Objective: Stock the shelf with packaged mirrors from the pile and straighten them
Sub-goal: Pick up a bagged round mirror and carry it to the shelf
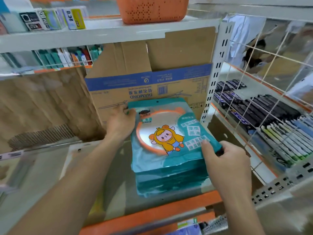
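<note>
A stack of teal packaged mirrors (171, 180) lies flat on the grey shelf (118, 175), toward its right side. The top package (162, 133) shows a round orange-rimmed mirror and a cartoon figure in a yellow hood. My left hand (121, 122) holds the top package at its upper left corner, fingers curled over the edge. My right hand (225, 160) grips its right edge, thumb pressed on the front and fingers underneath. The top package sits slightly skewed over the ones below.
A brown cardboard box (149, 85) with a blue band stands upside down behind the stack. Corrugated cardboard (42, 106) fills the shelf's left. A white upright (215, 73) and wire grid (264, 92) divide off dark packets on the right. An orange basket (152, 9) sits above.
</note>
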